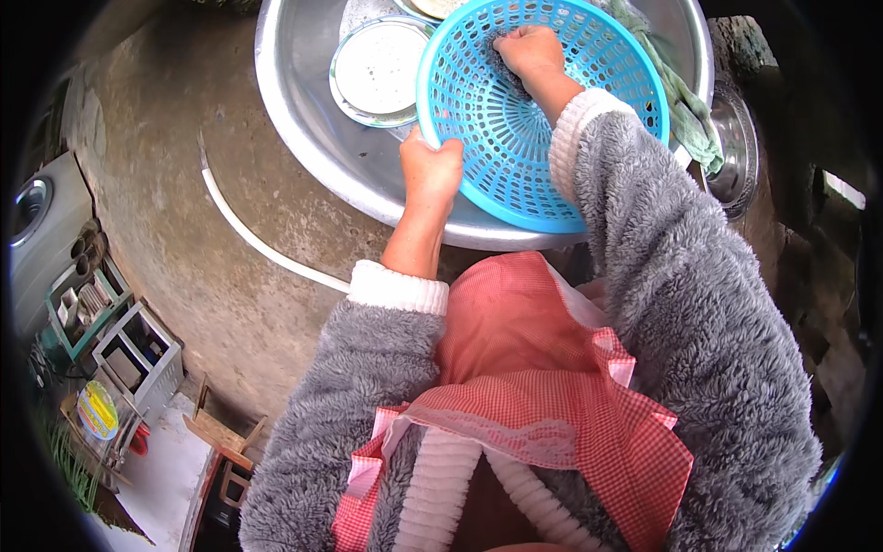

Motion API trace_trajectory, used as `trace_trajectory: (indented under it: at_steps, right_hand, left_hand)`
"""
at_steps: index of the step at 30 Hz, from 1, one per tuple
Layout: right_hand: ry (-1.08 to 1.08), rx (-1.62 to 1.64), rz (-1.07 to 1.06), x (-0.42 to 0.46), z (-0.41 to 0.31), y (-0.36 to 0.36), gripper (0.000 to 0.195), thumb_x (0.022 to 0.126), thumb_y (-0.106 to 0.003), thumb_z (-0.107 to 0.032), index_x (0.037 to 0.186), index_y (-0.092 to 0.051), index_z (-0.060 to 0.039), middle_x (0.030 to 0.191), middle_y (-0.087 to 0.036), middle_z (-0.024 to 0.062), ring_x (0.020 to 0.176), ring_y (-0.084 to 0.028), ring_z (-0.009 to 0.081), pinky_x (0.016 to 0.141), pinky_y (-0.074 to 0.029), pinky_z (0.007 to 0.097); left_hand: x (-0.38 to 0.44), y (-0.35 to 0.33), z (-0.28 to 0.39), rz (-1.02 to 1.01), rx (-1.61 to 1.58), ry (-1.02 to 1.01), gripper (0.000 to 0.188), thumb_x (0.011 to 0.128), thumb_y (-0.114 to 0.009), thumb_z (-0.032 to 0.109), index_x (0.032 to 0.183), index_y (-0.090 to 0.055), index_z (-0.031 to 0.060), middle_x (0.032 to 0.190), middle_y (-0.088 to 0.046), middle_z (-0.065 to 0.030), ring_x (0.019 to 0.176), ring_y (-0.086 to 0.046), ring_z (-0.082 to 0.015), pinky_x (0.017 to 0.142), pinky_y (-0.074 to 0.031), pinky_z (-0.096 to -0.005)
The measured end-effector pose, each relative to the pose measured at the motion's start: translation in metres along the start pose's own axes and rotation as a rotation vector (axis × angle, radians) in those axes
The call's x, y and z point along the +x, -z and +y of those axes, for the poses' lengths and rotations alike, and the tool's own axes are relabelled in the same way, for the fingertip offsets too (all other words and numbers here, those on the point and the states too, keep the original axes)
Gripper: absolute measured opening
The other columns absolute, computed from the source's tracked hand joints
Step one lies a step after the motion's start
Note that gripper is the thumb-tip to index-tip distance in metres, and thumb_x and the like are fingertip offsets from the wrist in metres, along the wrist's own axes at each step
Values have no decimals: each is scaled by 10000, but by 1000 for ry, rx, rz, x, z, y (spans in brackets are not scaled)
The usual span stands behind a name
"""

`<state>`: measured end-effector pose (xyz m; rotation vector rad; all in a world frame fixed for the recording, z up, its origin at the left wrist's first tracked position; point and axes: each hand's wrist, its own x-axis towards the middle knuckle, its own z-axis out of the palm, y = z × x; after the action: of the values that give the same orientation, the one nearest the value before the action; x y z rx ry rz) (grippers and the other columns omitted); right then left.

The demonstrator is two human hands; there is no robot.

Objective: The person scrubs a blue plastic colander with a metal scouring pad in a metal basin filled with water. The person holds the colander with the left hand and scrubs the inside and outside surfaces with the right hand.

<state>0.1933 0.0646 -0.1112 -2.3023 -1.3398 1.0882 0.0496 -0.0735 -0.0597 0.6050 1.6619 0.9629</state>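
A blue plastic colander (510,145) is tilted over a large metal basin (303,131), its slotted inside facing me. My left hand (431,165) grips the near left part of its rim, thumb on the inner side. Inside the colander, my right hand (534,52) is closed on a dark scouring pad (509,69) against the slotted wall. A white bowl (383,65) with a patterned rim sits in the basin to the left of the colander. Part of another dish (438,5) shows at the top edge.
A wet green cloth (679,103) hangs over the basin's right rim, above a round metal tray or lid (735,152). On the concrete floor (227,255) lies a white hose (255,241). Grey crates (138,359) and a washing machine (52,228) stand at far left.
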Motion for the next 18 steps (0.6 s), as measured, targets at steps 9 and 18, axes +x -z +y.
trace_trajectory:
  at_steps: [9, 18]
  right_hand:
    - [434, -380, -639, -42, 5, 30, 216, 718, -675, -229, 860, -684, -66, 901, -677, 140, 846, -646, 274, 782, -496, 356]
    - [696, -400, -246, -44, 18, 156, 83, 726, -653, -136, 765, -639, -64, 756, -643, 127, 748, -632, 283, 711, -494, 385]
  left_hand:
    - [2, 2, -3, 10, -6, 46, 305, 719, -516, -31, 1012, -603, -43, 831, -653, -95, 682, -594, -134, 616, -476, -289]
    - [4, 3, 5, -41, -198, -9, 413, 729, -535, -44, 1142, -530, -46, 864, -652, -92, 723, -589, -124, 657, -471, -271]
